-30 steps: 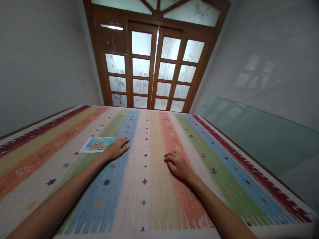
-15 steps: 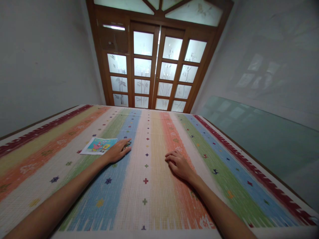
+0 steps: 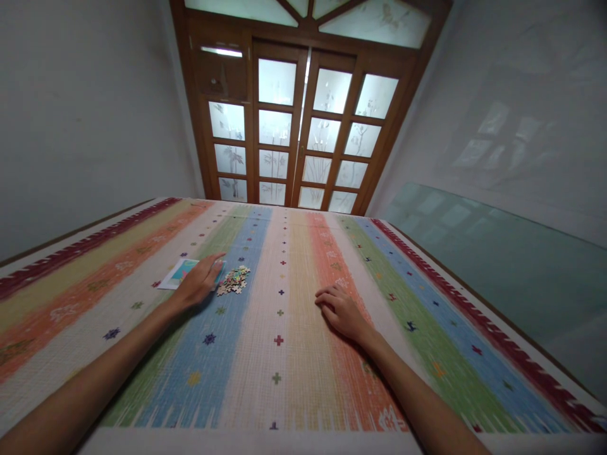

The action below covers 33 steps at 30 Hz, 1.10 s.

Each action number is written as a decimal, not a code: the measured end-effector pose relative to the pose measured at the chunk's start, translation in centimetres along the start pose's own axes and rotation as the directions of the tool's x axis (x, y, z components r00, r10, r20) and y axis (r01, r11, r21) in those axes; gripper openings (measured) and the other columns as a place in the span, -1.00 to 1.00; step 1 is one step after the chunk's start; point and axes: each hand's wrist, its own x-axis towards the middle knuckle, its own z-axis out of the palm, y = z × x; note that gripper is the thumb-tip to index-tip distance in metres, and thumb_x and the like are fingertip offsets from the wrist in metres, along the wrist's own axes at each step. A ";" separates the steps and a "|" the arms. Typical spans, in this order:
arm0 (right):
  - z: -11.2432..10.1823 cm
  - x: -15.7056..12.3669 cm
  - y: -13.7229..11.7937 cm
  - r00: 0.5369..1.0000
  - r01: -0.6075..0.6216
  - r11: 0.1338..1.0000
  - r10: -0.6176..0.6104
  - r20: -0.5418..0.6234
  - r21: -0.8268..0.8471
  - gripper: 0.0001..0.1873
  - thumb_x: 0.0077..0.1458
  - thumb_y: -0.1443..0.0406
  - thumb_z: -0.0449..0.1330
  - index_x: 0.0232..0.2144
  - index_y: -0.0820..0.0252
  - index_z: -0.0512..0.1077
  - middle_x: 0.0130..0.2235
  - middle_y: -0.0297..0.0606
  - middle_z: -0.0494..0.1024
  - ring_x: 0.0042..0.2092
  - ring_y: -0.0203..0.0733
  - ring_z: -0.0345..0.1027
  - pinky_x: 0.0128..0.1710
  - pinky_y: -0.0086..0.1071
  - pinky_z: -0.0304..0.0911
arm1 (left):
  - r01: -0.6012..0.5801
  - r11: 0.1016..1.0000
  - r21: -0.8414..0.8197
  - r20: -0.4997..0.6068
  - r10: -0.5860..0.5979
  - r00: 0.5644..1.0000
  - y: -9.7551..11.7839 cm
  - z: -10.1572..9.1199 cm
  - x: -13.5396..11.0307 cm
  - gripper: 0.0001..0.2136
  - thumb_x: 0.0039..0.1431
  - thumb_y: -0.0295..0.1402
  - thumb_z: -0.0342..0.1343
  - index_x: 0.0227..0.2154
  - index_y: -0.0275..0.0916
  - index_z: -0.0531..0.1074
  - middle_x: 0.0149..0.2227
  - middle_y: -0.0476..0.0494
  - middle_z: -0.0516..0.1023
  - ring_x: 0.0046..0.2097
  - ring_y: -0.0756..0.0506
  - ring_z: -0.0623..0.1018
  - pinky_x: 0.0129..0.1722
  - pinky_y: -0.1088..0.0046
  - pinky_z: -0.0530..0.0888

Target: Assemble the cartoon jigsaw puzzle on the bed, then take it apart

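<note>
My left hand point(image 3: 199, 282) is over the right part of a small printed picture card point(image 3: 169, 280), covering much of its cartoon image. Its fingers are stretched out and nothing shows in them; whether it touches the card I cannot tell. Just right of that hand lies a loose pile of jigsaw puzzle pieces point(image 3: 234, 280), some with coloured faces and some with bare, light backs. My right hand point(image 3: 339, 309) rests on the cloth's orange stripe, loosely bent, its fingers slightly apart and holding nothing.
A striped, patterned tablecloth point(image 3: 303, 379) covers the table. Beyond its far edge stands a wooden door point(image 3: 303, 145) with frosted panes. A pale green panel point(image 3: 497, 253) leans along the right wall, and a white wall borders the left.
My left hand has moved left from the puzzle pieces to over the picture card, uncovering the pile. My right hand stays in place. The view has shifted slightly.
</note>
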 end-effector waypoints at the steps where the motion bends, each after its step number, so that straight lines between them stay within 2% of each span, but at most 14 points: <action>1: 0.0 0.0 0.0 1.000 0.004 1.000 -0.004 0.002 -0.004 -0.74 0.15 0.49 0.09 -0.33 0.15 0.55 -0.20 -0.13 0.62 -0.14 -0.05 0.44 -0.08 -0.14 0.36 | -0.018 1.000 0.003 -0.015 0.018 1.000 0.4 -0.1 -0.2 -0.37 0.38 0.05 -0.36 0.18 -0.29 0.34 0.23 -0.28 0.44 0.25 -0.30 0.40 0.33 0.09 0.26; 5: 0.0 0.0 0.0 1.000 0.006 1.000 -0.006 -0.014 -0.004 -0.74 0.15 0.50 0.09 -0.33 0.16 0.54 -0.20 -0.12 0.62 -0.14 -0.05 0.48 -0.09 -0.14 0.39 | -0.098 0.995 -0.007 -0.070 0.097 0.993 2.8 0.3 -0.9 -0.45 0.38 -0.01 -0.28 0.13 -0.27 0.37 0.18 -0.28 0.47 0.23 -0.28 0.41 0.33 0.10 0.26; 8: 0.1 -0.1 -0.1 1.000 0.006 1.000 -0.006 -0.030 0.008 -0.74 0.18 0.49 0.08 -0.31 0.14 0.55 -0.17 -0.13 0.63 -0.11 -0.06 0.50 -0.08 -0.15 0.43 | -0.267 0.962 -0.051 -0.029 0.266 0.964 5.6 1.9 -1.4 -0.54 0.42 -0.09 -0.23 0.12 -0.24 0.38 0.13 -0.26 0.50 0.19 -0.26 0.45 0.29 0.10 0.33; 11: 0.2 -0.2 -0.4 0.999 0.013 1.000 -0.012 -0.040 0.022 -0.73 0.26 0.45 0.07 -0.22 0.13 0.57 -0.07 -0.11 0.64 -0.03 -0.07 0.52 -0.01 -0.14 0.45 | -0.458 0.884 -0.095 0.054 0.464 0.884 8.3 4.3 -1.9 -0.62 0.44 -0.20 -0.18 0.12 -0.24 0.38 0.15 -0.28 0.49 0.20 -0.24 0.44 0.28 0.07 0.34; 14: 0.2 -0.3 -1.0 0.999 0.026 0.999 -0.025 -0.026 0.023 -0.71 0.34 0.38 0.05 -0.08 0.14 0.57 0.06 -0.07 0.61 0.09 -0.04 0.49 0.12 -0.09 0.42 | -0.553 0.824 -0.123 0.145 0.566 0.812 9.9 6.8 -2.4 -0.62 0.44 -0.25 -0.12 0.21 -0.23 0.33 0.24 -0.31 0.41 0.28 -0.23 0.38 0.32 0.06 0.31; 18: 0.0 -0.4 -1.8 0.998 0.044 0.999 -0.045 0.033 0.031 -0.66 0.37 0.33 0.05 0.06 0.18 0.54 0.16 -0.03 0.54 0.23 0.00 0.38 0.25 -0.01 0.31 | -0.571 0.815 -0.096 0.279 0.573 0.771 9.5 9.1 -2.8 -0.45 0.40 -0.18 0.00 0.37 -0.24 0.14 0.39 -0.33 0.20 0.41 -0.30 0.18 0.37 -0.03 0.20; 21: -0.2 -0.4 -2.4 0.997 0.048 0.998 -0.051 0.063 0.039 -0.64 0.37 0.33 0.05 0.10 0.17 0.52 0.18 -0.04 0.53 0.27 -0.01 0.34 0.28 0.01 0.28 | -0.551 0.830 -0.089 0.309 0.548 0.777 8.6 9.9 -3.1 -0.43 0.40 -0.14 0.02 0.38 -0.20 0.14 0.37 -0.31 0.23 0.41 -0.30 0.19 0.39 -0.03 0.16; 25: -0.1 -0.5 -2.6 0.990 0.078 0.997 -0.078 0.119 0.009 -0.61 0.35 0.29 0.10 0.16 0.15 0.48 0.25 -0.06 0.46 0.32 0.01 0.26 0.32 0.03 0.21 | -0.554 0.827 -0.097 0.329 0.552 0.767 8.4 9.7 -3.2 -0.47 0.43 -0.14 0.00 0.38 -0.17 0.17 0.37 -0.28 0.23 0.40 -0.28 0.20 0.39 -0.01 0.16; 29: 0.4 -0.8 -2.4 0.984 0.039 0.997 -0.027 0.179 -0.068 -0.49 0.34 0.19 0.14 0.29 0.13 0.35 0.33 -0.06 0.34 0.38 0.04 0.16 0.35 0.02 0.16 | -0.569 0.818 -0.091 0.376 0.557 0.741 8.5 8.8 -3.2 -0.46 0.46 -0.14 -0.04 0.42 -0.09 0.10 0.40 -0.20 0.17 0.42 -0.25 0.16 0.41 0.02 0.13; 33: 0.6 -1.0 -2.3 0.977 0.033 0.995 -0.011 0.212 -0.097 -0.44 0.37 0.15 0.10 0.33 0.18 0.30 0.36 -0.02 0.28 0.39 0.04 0.12 0.38 0.02 0.10 | -0.577 0.814 -0.068 0.422 0.548 0.723 8.2 8.1 -3.3 -0.47 0.49 -0.12 -0.08 0.42 -0.11 0.09 0.41 -0.21 0.13 0.42 -0.25 0.14 0.42 0.02 0.10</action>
